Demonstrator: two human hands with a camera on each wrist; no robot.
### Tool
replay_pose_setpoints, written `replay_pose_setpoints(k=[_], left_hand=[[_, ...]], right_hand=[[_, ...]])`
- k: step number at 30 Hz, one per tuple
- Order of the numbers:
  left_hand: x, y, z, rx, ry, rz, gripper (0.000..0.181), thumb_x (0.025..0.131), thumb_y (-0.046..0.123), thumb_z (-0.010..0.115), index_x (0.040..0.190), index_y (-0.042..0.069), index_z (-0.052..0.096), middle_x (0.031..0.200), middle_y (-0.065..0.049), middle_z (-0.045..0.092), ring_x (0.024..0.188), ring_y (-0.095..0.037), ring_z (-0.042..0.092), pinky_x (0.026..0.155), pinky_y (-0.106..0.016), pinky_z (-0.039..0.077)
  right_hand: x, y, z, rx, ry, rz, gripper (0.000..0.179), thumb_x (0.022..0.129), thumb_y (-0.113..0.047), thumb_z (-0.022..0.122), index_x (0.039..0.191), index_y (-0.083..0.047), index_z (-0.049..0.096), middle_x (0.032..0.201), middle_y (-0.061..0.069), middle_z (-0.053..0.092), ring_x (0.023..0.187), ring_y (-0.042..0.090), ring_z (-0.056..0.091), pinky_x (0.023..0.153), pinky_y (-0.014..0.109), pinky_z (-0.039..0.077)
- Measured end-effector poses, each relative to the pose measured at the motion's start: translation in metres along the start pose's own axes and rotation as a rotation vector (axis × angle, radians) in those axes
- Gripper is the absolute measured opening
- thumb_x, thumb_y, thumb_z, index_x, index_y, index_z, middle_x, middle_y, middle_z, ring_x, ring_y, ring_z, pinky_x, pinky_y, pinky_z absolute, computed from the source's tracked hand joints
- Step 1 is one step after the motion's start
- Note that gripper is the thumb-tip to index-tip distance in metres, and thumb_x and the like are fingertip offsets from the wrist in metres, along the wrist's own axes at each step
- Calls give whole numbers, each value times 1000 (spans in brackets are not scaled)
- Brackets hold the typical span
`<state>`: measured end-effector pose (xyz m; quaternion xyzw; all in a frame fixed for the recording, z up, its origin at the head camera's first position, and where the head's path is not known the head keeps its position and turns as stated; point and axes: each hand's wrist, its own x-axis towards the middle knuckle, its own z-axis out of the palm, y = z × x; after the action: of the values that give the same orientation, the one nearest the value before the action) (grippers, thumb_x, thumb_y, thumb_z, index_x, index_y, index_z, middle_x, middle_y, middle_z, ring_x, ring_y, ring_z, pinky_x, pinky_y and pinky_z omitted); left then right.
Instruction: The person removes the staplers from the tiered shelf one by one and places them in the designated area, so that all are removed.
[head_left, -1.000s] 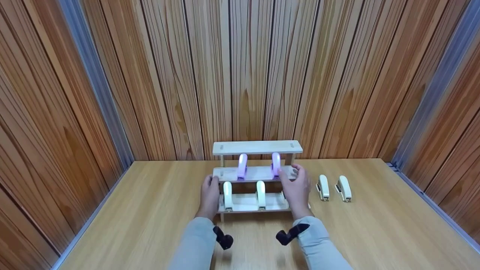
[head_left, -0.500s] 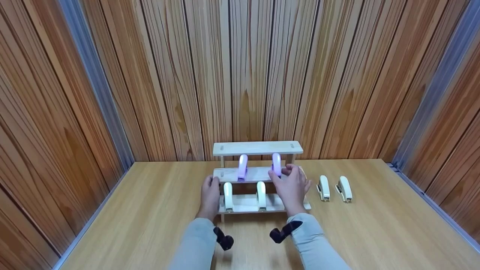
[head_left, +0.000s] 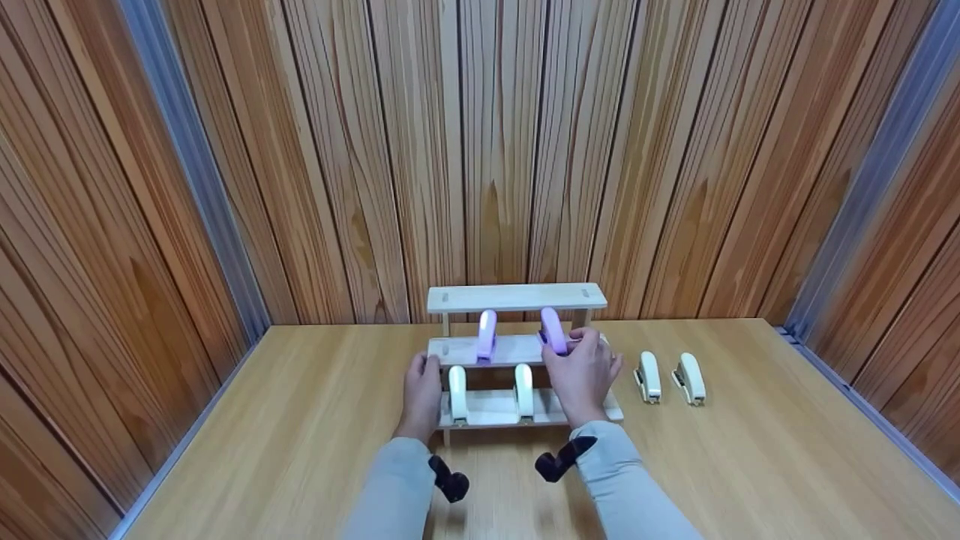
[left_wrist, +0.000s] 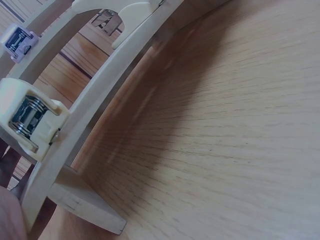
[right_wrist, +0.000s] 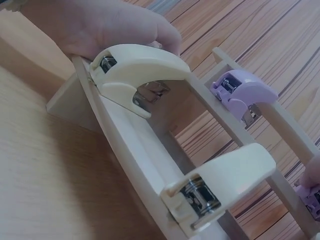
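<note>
My right hand [head_left: 581, 373] pinches the right-hand purple stapler [head_left: 553, 331] on the middle shelf of a three-tier wooden rack [head_left: 517, 295]. That stapler tilts slightly, top to the left; at the right wrist view's edge a fingertip [right_wrist: 312, 172] is against it. The other purple stapler [head_left: 487, 334] stands upright to its left. Below, on the lowest shelf, are two cream staplers [head_left: 457, 395], the second [head_left: 524, 394] beside the right hand. My left hand [head_left: 421, 394] holds the rack's left end, its thumb near the middle shelf's edge.
Two more cream staplers, one nearer [head_left: 649, 377] and one farther right [head_left: 690, 379], stand on the wooden table [head_left: 757, 450] right of the rack. Wood-plank walls [head_left: 495, 150] enclose the back and sides.
My right hand has shifted left from the rack's right end to the right-hand purple stapler, which now leans left. The left hand keeps its place.
</note>
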<state>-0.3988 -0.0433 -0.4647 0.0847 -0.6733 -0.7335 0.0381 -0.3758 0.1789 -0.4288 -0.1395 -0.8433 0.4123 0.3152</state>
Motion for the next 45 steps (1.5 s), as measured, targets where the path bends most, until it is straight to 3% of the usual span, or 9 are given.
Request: replay_pose_setpoints(k=[8, 13, 16, 25, 33, 45], left_hand=[[1, -2, 0, -11, 9, 13, 35, 107, 29, 38, 134, 11, 53, 145, -11, 49, 139, -30, 41, 117, -50, 33], [0, -2, 0, -18, 5, 17, 37, 107, 29, 39, 136, 11, 52, 148, -10, 48, 141, -30, 40, 118, -50, 32], [0, -2, -1, -18, 5, 16, 38, 107, 29, 40, 138, 11, 52, 149, -10, 47, 141, -29, 39, 118, -50, 31], [1, -1, -2, -27, -1, 14, 39, 107, 30, 40, 140, 12, 51, 150, -11, 46, 142, -31, 39, 118, -52, 32], [0, -2, -1, -8, 8, 22, 33, 107, 29, 39, 130, 11, 54, 142, -9, 49, 133, -28, 44, 115, -49, 36], [2, -1, -1, -12, -6, -18, 37, 107, 32, 40, 138, 14, 51, 148, -7, 47, 141, -28, 39, 118, -51, 32]], right_hand=[[3, 12, -8, 26, 23, -57, 43, 81, -20, 79, 112, -3, 55, 101, 20, 68, 98, 38, 60, 118, 57, 14], [9, 24, -20, 40, 21, -62, 45, 79, -19, 80, 113, -2, 55, 98, 20, 68, 93, 35, 55, 99, 49, 30], [13, 32, -29, 61, 19, -35, 47, 79, -20, 82, 114, -2, 56, 99, 19, 68, 95, 34, 50, 89, 46, 34], [24, 49, -58, 93, -20, 75, 43, 87, -19, 75, 123, -4, 54, 113, 16, 62, 103, 33, 57, 87, 46, 52], [40, 74, -82, 60, 90, 17, 47, 84, -24, 81, 117, 0, 58, 104, 18, 66, 92, 33, 61, 76, 41, 49], [58, 111, -124, -18, 82, 63, 48, 86, -22, 76, 124, -1, 55, 111, 21, 67, 98, 34, 61, 75, 38, 46]])
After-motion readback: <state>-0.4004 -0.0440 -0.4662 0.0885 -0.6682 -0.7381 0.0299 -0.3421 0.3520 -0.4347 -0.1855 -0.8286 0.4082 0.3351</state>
